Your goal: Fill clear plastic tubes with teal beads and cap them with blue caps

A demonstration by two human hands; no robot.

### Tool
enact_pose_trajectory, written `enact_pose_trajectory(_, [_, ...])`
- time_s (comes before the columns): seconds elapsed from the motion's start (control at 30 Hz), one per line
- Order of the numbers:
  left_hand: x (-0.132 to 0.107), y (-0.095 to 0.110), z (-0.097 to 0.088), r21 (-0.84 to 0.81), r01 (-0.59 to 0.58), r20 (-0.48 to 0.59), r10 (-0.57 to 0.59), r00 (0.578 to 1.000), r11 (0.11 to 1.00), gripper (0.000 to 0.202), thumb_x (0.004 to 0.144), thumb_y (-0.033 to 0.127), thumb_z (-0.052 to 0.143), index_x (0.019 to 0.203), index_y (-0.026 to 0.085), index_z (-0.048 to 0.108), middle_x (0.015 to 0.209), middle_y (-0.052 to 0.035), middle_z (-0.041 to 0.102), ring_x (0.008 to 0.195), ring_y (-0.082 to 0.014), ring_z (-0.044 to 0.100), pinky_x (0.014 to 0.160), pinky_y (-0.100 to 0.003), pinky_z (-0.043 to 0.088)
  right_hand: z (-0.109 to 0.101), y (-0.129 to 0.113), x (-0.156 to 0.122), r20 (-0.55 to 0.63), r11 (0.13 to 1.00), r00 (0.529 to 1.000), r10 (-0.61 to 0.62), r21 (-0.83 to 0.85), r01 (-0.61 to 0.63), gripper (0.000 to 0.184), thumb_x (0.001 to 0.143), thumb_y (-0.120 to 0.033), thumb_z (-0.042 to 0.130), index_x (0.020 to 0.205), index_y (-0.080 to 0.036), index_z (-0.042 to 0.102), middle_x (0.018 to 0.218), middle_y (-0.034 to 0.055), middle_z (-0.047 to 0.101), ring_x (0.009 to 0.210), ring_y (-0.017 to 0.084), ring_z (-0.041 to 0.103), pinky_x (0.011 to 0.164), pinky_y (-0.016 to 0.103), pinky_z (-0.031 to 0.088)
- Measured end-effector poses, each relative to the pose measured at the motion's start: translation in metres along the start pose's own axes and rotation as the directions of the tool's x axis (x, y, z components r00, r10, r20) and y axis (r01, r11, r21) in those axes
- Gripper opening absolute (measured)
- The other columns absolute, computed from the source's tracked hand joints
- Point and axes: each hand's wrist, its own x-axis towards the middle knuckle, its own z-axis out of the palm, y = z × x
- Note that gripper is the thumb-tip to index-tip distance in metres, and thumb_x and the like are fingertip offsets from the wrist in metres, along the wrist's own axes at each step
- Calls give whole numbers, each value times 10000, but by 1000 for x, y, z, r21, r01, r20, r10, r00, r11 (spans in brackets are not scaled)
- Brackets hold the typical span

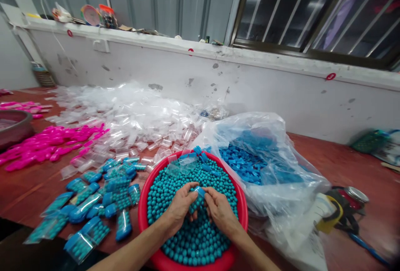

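Note:
Both hands meet over a red basin full of teal beads. Between them is a small clear plastic container with a blue cap and teal beads inside. My left hand grips it from the left with thumb and fingers. On its right side, the fingertips of my right hand pinch the blue cap end; whether the cap is fully seated cannot be made out. Empty clear containers and a few loose blue caps rest on the beads at the basin's far side.
Bead-filled containers with blue caps lie left of the basin. Behind them spreads a heap of empty clear containers, beside pink pieces. A plastic bag of blue caps stands right. Farther right is a red-and-yellow device.

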Motion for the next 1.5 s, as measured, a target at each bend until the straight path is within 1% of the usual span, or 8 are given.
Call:
enact_pose_trajectory(0.17, [2,-2,-1,32,-20,-63,22,998,999,478,688,432,542,1048,135,438,541,58,524,320,-52,432,290,-149,271,3,-1,6,21,995,999,45,94,-47,327,845,-355,368,1031,-198,586,517,-50,418,379,85,392,365,182,371])
enact_pose_trajectory(0.33, [-1,1,-4,-75,-2,123,12,992,997,532,668,411,592,1090,149,400,672,29,568,375,-49,473,328,-150,309,-6,-3,9,60,982,993,103,155,-111,318,828,-324,378,954,-155,616,481,-54,428,358,81,388,356,185,356])
enact_pose_trajectory(0.63, [-2,1,-4,7,69,90,-69,994,998,497,676,427,569,1063,148,434,535,63,498,330,-50,435,299,-143,260,-14,-17,-10,108,970,980,-166,-162,182,264,857,-255,367,913,-200,618,680,0,568,612,122,510,588,224,409])
enact_pose_trajectory(0.93, [-5,2,-3,162,-84,147,60,987,983,349,768,363,473,1062,198,381,652,53,513,385,-65,482,328,-154,309,-23,-5,9,-129,931,970,208,330,-156,429,658,-351,598,1020,-155,480,681,-34,518,462,102,484,381,222,430])
enact_pose_trajectory(1.03, [-5,0,-2,213,-136,106,116,988,967,309,773,348,454,1036,200,386,644,65,474,394,-59,432,344,-169,333,-16,-9,7,-181,986,977,112,141,-87,410,714,-329,555,1082,-157,501,798,18,593,646,157,569,551,270,490])
enact_pose_trajectory(1.2, [-3,-1,-1,227,-183,-13,191,982,956,294,755,272,467,1032,184,424,713,38,520,576,-95,484,526,-209,409,-3,-18,-5,96,957,995,-11,-289,39,796,648,-349,645,1320,-115,291,1309,141,391,1182,267,381,955,380,336])
enact_pose_trajectory(1.33, [-3,2,-1,184,-237,36,234,972,954,315,721,239,514,1025,173,468,866,0,572,873,-151,516,799,-257,392,11,-19,-10,76,856,997,20,-517,23,930,585,-369,669,1331,-56,209,1270,211,385,1107,317,453,860,424,413])
enact_pose_trajectory(1.5, [-4,0,0,126,-167,87,157,984,978,208,756,271,480,939,173,462,695,38,542,666,-112,507,619,-219,397,24,-19,-13,-52,821,994,-99,-569,51,637,640,-307,570,1198,-84,359,1041,145,528,852,258,591,712,367,484])
